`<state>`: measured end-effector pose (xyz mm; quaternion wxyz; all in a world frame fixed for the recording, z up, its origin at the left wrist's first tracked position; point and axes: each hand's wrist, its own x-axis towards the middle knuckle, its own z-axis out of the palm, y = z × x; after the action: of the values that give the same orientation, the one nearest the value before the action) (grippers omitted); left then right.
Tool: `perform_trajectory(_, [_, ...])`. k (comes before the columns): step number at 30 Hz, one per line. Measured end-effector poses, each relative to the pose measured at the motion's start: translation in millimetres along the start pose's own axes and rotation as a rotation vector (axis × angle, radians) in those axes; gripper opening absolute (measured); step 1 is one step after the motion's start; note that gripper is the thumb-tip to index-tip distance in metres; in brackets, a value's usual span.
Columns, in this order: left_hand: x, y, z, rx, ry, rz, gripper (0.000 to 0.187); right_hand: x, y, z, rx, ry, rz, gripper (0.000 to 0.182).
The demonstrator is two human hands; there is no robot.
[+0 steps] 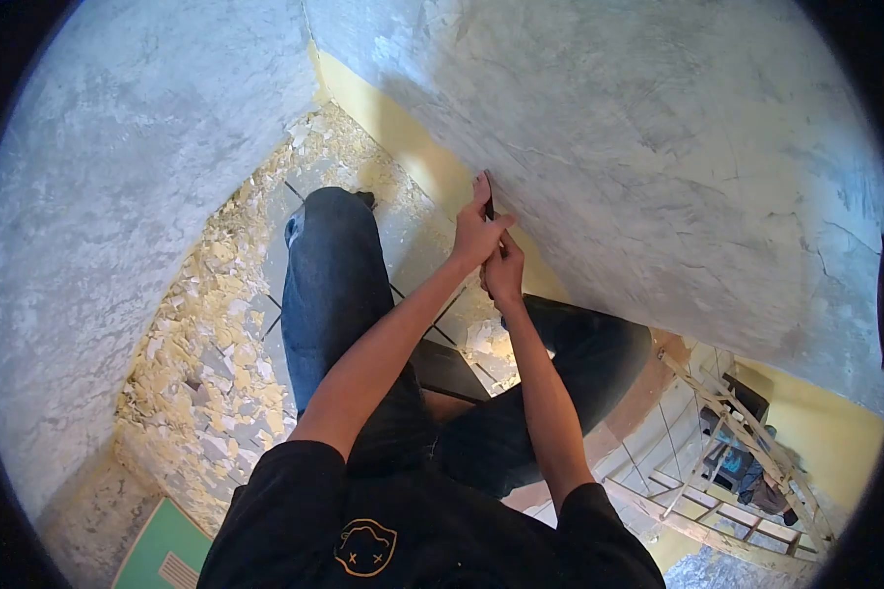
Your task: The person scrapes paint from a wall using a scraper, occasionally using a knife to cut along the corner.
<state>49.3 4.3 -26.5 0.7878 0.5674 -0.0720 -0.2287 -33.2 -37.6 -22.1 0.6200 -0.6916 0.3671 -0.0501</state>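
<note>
Both my hands are together at the lower edge of the grey scraped wall, beside a strip of yellow paint. My left hand is closed round a thin dark tool, its fingers stretching toward the tool's upper end at the wall. Just below and to the right, my right hand is closed on the lower part of the same tool. The tool's far end is small and partly hidden by my fingers, so its shape cannot be made out.
Paint flakes cover the tiled floor along the left wall. My bent knees flank my arms. A wooden ladder and dark items are at the lower right. A green panel lies at the lower left.
</note>
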Motion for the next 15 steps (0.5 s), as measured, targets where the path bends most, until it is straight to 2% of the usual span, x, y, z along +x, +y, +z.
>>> perform_trajectory(3, [-4,19,-3,0.118,-0.057,-0.126,0.082,-9,-14,3,0.021,-0.025,0.033,0.036])
perform_trajectory(11, [-14,-2,6,0.145,-0.095,0.01,0.088,-18,-4,-23,0.105,-0.022,0.111,0.035])
perform_trajectory(13, [-5,-10,2,0.226,-0.061,0.027,0.088,-6,0,-19,0.037,-0.035,-0.013,0.035])
perform_trajectory(14, [-1,-15,0,0.221,-0.063,0.009,0.088,1,2,-19,0.031,-0.031,0.005,0.035])
perform_trajectory(15, [10,-13,-7,0.09,-0.045,-0.102,0.088,14,-8,-14,-0.029,-0.072,0.031,0.035])
